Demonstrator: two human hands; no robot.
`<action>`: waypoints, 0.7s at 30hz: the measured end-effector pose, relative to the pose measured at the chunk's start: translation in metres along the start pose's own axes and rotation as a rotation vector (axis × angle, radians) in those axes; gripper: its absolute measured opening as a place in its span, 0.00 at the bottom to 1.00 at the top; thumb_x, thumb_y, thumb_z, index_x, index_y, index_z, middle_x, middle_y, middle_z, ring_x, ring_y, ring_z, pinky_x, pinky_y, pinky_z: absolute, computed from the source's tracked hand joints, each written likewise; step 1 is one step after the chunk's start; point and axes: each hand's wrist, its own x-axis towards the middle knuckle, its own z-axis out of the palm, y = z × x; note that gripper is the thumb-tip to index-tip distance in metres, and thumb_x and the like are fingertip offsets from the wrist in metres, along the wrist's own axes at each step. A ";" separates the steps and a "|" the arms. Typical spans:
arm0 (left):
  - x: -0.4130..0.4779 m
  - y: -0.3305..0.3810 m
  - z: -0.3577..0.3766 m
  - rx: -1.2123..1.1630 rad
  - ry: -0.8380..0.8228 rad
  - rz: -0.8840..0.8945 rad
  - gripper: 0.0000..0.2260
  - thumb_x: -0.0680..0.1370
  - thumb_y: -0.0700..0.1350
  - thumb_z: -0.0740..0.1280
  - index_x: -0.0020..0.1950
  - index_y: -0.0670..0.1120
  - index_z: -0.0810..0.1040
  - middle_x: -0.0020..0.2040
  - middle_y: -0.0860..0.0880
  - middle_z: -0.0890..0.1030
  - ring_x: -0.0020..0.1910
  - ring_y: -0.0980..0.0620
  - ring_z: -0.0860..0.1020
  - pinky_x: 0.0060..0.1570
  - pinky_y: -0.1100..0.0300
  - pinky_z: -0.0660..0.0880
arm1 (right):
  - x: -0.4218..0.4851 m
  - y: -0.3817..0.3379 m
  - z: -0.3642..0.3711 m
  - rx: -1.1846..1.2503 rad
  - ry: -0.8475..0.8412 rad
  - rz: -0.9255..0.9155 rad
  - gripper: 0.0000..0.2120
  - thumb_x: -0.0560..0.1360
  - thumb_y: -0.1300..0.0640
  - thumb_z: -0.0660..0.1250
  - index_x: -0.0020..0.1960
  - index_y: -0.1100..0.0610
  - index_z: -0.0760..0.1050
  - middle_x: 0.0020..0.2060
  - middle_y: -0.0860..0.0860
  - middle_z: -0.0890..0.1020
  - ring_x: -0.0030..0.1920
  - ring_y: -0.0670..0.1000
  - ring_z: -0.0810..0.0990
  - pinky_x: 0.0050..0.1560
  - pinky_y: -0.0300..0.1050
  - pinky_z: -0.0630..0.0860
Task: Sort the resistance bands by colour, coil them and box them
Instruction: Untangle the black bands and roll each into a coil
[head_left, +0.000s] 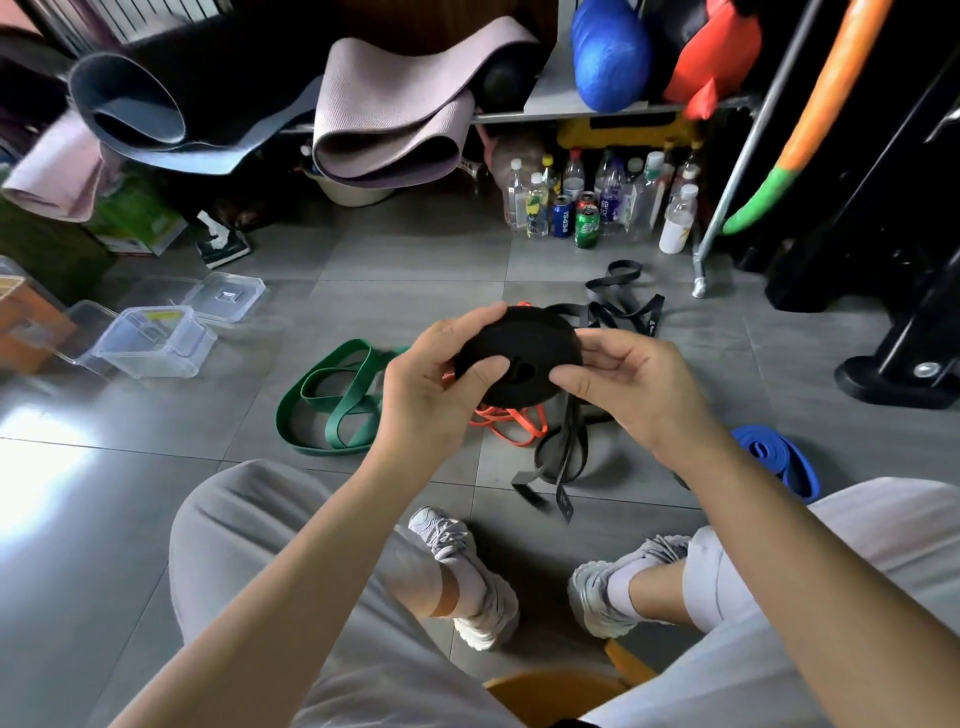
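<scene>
**Black band coil being gripped in both hands above the floor**

Black band coil (519, 353), wound into a thick flat disc, is being held up in front of the seated person, between the knees and well above the grey tiled floor (415, 260). The left hand (441, 374) is gripping its left side, fingers curling over the top edge and the thumb lying across the face. The right hand (628, 384) is pinching the right edge, its thumb pressing on the face near the centre hole and the fingers bending round behind.

A black strip is hanging down under the coil; whether it is the coil's own tail I cannot tell. Directly below the hands, an orange band (514, 421) is lying tangled on the tiles. A green band (332, 405) is sprawling in loose loops just to its left. Loose black bands (618, 306) are lying beyond the coil. By the right knee, a blue band (779, 462) is sitting already rolled up.

Off to the left, a clear box (156, 343) is standing open with its lid (226, 296) lying just behind it. Bottles and cans (587, 202) are crowding together on the floor further back, and rolled mats (395, 119) are resting above them to the left.
</scene>
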 end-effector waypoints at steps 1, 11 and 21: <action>0.000 0.000 0.002 -0.040 0.003 -0.017 0.20 0.70 0.42 0.70 0.59 0.57 0.77 0.51 0.64 0.81 0.55 0.57 0.78 0.55 0.62 0.74 | 0.001 0.000 0.000 -0.002 0.003 -0.006 0.14 0.68 0.68 0.70 0.48 0.53 0.78 0.39 0.41 0.85 0.44 0.41 0.83 0.46 0.32 0.76; 0.031 0.008 -0.017 0.641 -0.475 0.201 0.27 0.72 0.49 0.67 0.68 0.61 0.63 0.61 0.55 0.73 0.56 0.54 0.75 0.51 0.52 0.77 | 0.029 -0.012 -0.013 -0.418 -0.148 -0.001 0.14 0.68 0.65 0.74 0.47 0.49 0.80 0.40 0.46 0.84 0.42 0.44 0.84 0.48 0.40 0.80; 0.092 -0.011 -0.008 0.418 -0.376 0.233 0.26 0.73 0.38 0.69 0.65 0.61 0.72 0.52 0.68 0.75 0.53 0.65 0.73 0.50 0.69 0.73 | 0.090 -0.030 -0.035 -0.360 -0.125 0.009 0.15 0.59 0.51 0.75 0.45 0.45 0.79 0.40 0.43 0.84 0.43 0.41 0.83 0.50 0.37 0.78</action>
